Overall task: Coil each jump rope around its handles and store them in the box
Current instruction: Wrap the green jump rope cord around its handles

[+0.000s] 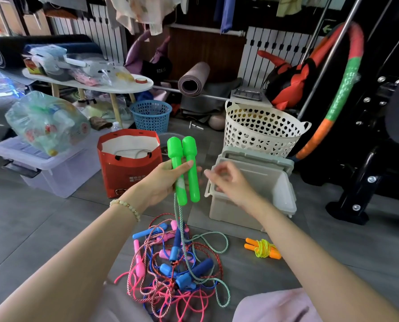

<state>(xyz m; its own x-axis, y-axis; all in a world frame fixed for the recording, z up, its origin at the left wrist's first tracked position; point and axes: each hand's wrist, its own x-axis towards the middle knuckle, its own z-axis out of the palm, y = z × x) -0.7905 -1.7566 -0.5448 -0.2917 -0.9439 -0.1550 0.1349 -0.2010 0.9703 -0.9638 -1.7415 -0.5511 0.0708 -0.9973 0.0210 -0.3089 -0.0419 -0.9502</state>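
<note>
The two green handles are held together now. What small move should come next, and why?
Probably the right hand should catch the rope just under the green handles and begin the first turn around them. The left hand grips both handles side by side, and their rope hangs loose down into the pile on the floor, not yet wound.

Single view here, worn on the head, wide-angle, pitched forward and down. Both forearms (77,263) stretch in from the near edge; left hand (161,184) gripping the green handles (190,159) and right hand (231,184) sit close, mid-frame. Floor (31,228) fills the near half, radiators (277,47) on the far wall curve along the top.
</note>
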